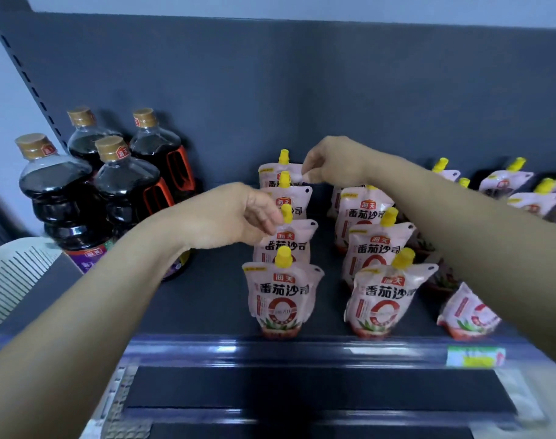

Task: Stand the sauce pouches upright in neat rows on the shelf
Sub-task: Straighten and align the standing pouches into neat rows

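Observation:
Pink tomato sauce pouches with yellow caps stand on the dark shelf (207, 299). The left row holds several upright, from the front pouch (279, 299) back to the rear pouch (278, 173). My left hand (235, 215) curls its fingers onto the top left corner of the second pouch (286, 245). My right hand (333, 163) pinches the top right corner of the rear pouch. A middle row stands behind its own front pouch (382, 299). Right of it, one pouch (466, 315) leans over, partly hidden by my right forearm.
Several dark soy sauce bottles (64, 198) with gold caps stand at the shelf's left. More pouches (504, 182) sit loosely at the back right. A price rail with a green label (474, 356) runs along the front edge. A white slotted crate (14, 270) is at far left.

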Demonstrator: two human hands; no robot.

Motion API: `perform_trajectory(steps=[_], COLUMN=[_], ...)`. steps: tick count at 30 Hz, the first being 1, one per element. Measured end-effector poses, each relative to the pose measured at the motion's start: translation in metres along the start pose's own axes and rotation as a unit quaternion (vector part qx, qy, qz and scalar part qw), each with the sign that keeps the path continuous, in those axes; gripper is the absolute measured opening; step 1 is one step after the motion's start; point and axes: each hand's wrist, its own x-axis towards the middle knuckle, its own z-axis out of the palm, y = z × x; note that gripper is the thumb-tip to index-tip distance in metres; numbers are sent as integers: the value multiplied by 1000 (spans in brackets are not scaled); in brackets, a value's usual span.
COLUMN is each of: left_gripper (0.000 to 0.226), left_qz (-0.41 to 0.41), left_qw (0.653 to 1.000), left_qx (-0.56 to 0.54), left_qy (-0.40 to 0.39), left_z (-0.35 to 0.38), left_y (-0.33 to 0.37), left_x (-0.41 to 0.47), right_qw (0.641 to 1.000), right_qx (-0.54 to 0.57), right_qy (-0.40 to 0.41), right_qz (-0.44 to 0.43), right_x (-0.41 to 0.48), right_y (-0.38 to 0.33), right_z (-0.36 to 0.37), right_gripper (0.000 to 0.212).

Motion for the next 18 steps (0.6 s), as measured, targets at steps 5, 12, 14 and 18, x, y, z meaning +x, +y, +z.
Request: perform_trajectory(steps=[5, 12, 14, 18], left_gripper=[18, 9, 11, 14], left_qz=[3, 11, 1, -19], left_qw=[997, 995, 996, 998], left_qx=[48, 95, 84, 52], left_qy=[-53, -20, 0, 39], left_z=[27, 49, 52, 57], left_y=[-4, -12, -12, -9], left_x=[-6, -7, -8, -9], right_qw=[1000, 991, 981, 970], right_qx=[12, 47, 65, 40], right_qy=[-4, -88, -156, -219], right_qz=[27, 87, 98, 103], right_x=[-41, -99, -112, -128], right_y=[3, 18, 23, 34], right_z=[0, -19, -23, -17], right_gripper=[26, 47, 38, 38])
